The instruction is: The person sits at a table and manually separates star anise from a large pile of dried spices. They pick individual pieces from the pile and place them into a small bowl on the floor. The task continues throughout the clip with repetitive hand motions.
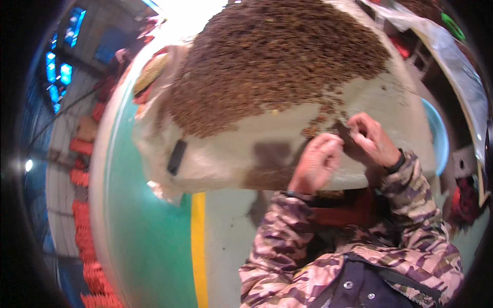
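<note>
A broad heap of small brown dried pieces [277, 57] lies on a pale plastic sheet [231, 154] over a table. My left hand [317, 159] is above the sheet near its front edge, fingers curled, beside a small scatter of loose pieces [317, 121]. Just to its right, my right hand [371, 138] is raised with thumb and fingers bent close together. Blur and the curled fingers hide whether either hand pinches a piece. A black flat object [177, 157] rests on the sheet at the left.
A light blue basin [437, 134] stands beyond the table's right side. Another plastic-lined surface [450, 54] with brown material is at the upper right. A woven yellowish item [152, 73] lies at the table's left edge. Red sacks or crates [83, 231] line the far left. A yellow line [199, 246] crosses the floor.
</note>
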Demonstrator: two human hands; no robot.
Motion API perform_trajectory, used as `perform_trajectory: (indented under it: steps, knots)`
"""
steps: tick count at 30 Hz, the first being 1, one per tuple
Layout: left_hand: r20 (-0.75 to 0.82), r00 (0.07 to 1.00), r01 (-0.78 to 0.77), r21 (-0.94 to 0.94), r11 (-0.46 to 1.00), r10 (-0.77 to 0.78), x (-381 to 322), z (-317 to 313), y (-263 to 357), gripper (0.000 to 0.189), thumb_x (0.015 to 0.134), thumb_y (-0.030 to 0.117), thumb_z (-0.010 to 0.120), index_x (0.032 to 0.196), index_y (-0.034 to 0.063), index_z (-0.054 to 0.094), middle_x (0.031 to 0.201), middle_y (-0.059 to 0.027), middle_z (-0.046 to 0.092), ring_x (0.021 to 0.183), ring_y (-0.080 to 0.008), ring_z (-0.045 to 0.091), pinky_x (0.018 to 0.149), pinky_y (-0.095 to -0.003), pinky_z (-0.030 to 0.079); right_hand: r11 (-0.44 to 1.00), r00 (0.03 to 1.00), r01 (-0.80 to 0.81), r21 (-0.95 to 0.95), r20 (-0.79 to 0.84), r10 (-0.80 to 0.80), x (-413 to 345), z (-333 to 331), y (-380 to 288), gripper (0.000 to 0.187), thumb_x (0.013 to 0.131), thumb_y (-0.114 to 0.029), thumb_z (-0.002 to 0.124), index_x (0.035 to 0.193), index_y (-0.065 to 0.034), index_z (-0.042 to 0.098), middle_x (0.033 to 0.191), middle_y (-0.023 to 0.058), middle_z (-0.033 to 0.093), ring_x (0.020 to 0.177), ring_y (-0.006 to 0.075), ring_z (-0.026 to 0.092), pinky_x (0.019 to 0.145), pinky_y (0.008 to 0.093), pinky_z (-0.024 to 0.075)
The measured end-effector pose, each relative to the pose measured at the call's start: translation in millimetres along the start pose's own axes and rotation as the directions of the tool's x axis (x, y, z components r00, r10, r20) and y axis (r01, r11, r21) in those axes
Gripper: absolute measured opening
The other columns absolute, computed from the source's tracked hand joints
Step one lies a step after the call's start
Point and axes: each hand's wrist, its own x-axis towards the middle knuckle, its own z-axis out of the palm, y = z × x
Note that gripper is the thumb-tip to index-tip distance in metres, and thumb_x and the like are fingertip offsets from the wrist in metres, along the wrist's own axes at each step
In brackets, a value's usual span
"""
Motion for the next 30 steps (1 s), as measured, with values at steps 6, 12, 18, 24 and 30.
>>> perform_trajectory:
  steps: [6,12,18,24,30]
  knots:
    - [-0.266,0.943,-0.075,0.417,0.906,0.200,-6.7,-51.9,3.8,0.010,0.106,0.014,0.067,0.107,0.0052,0.070,0.089,0.0018,0.066,0.077,-0.0066,0.059,0.068,-0.0223,0.049,0.545,0.938,-0.322,-0.774,-0.340,0.072,-4.0,-83.3,53.9,0.024,0.098,-0.019,0.065,0.114,-0.0019,0.061,0.103,0.0247,0.071,0.100,0.0459,0.070,0.082,0.0572,0.0562]
    - [-0.038,0.893,-0.095,0.958,0.270,0.448,3.1,-39.6,-23.9,0.022,0.102,0.010,0.063,0.122,0.0021,0.068,0.091,-0.0115,0.073,0.074,-0.0227,0.068,0.067,-0.0332,0.054,0.735,0.997,-0.053,-0.676,0.001,0.073,-11.6,-33.2,34.3,0.023,0.095,-0.024,0.067,0.107,-0.0051,0.066,0.109,0.0209,0.066,0.103,0.0436,0.068,0.090,0.0517,0.0573]
    - [-0.106,0.945,0.097,0.994,0.046,0.311,-13.7,-17.1,-5.3,0.018,0.097,0.012,0.064,0.113,0.0032,0.067,0.095,-0.0245,0.073,0.089,-0.0468,0.071,0.077,-0.0524,0.056,0.753,0.926,-0.016,-0.658,0.275,0.260,-2.9,-14.9,-9.4,0.025,0.091,-0.027,0.074,0.108,-0.0093,0.072,0.107,0.0173,0.068,0.098,0.0420,0.069,0.086,0.0501,0.0575]
    - [-0.192,0.913,0.156,0.980,0.127,0.359,-15.5,-15.4,3.9,0.014,0.098,0.012,0.067,0.108,0.0034,0.064,0.084,-0.0232,0.072,0.080,-0.0466,0.071,0.072,-0.0507,0.056,0.827,0.994,0.023,-0.562,0.100,0.040,-1.6,15.8,0.4,0.028,0.094,-0.030,0.075,0.108,-0.0068,0.072,0.105,0.0180,0.067,0.096,0.0421,0.069,0.084,0.0502,0.0580]
    - [-0.025,0.912,0.032,0.999,-0.011,0.410,-19.4,-31.0,1.1,0.015,0.097,0.010,0.068,0.111,0.0048,0.064,0.084,-0.0252,0.071,0.081,-0.0480,0.070,0.071,-0.0532,0.055,0.860,0.927,0.050,-0.508,0.345,0.149,1.3,13.0,-5.7,0.029,0.092,-0.031,0.077,0.101,-0.0037,0.071,0.104,0.0189,0.066,0.095,0.0436,0.069,0.083,0.0531,0.0571]
